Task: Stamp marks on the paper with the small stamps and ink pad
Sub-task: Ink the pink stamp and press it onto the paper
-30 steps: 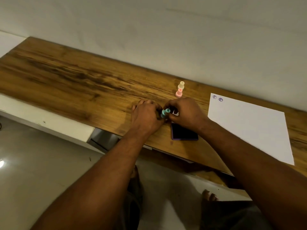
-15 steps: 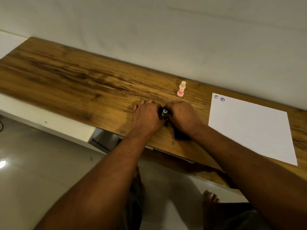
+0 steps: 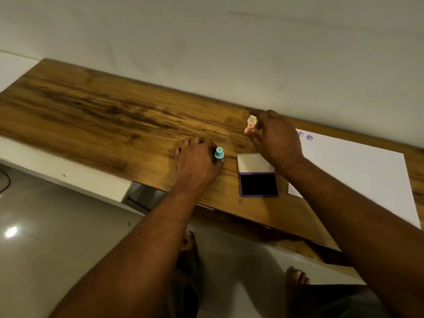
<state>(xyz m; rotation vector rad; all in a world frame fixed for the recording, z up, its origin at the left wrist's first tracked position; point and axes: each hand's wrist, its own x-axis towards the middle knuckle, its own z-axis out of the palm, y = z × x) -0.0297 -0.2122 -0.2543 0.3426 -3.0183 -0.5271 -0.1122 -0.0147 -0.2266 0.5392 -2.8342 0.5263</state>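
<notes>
My left hand (image 3: 197, 161) rests on the wooden table and is closed on the base of a teal stamp (image 3: 219, 153), which stands upright. To its right lies the ink pad (image 3: 258, 184), lid open, dark ink showing. My right hand (image 3: 276, 140) is beyond the pad, fingers spread on either side of a cream stamp (image 3: 252, 120) and a pink stamp (image 3: 249, 128) near the wall; whether the fingers touch them is unclear. The white paper (image 3: 358, 173) lies at the right, with two purple marks (image 3: 305, 135) in its far-left corner.
The wooden table (image 3: 103, 115) runs left along a white wall (image 3: 229, 42). A white ledge (image 3: 68, 177) sits below the table's front edge. Bare feet (image 3: 296, 275) and a pale floor show under the table.
The hands have parted. My right hand left the teal stamp and moved up and right to the cream and pink stamps. The ink pad is now uncovered, its lid open.
</notes>
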